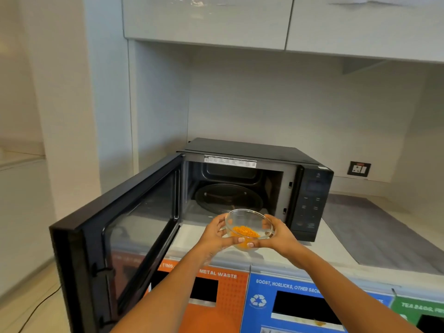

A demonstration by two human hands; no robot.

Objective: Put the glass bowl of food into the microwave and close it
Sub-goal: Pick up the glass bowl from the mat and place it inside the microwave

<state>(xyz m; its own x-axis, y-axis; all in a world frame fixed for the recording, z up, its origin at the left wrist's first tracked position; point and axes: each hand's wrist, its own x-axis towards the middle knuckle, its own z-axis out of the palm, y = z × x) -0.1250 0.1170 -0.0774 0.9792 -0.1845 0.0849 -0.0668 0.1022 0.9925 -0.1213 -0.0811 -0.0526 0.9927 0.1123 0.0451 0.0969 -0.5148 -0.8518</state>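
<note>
A clear glass bowl with orange food in its bottom hangs just in front of the microwave's opening. My left hand grips its left side and my right hand grips its right side, fingertips meeting under the bowl. The black microwave stands on the counter with its door swung wide to the left. Inside, the glass turntable is bare.
The pale countertop carries a grey mat right of the microwave. Below the counter edge are waste slots labelled orange, blue and green. Wall cabinets hang overhead; a wall socket is behind.
</note>
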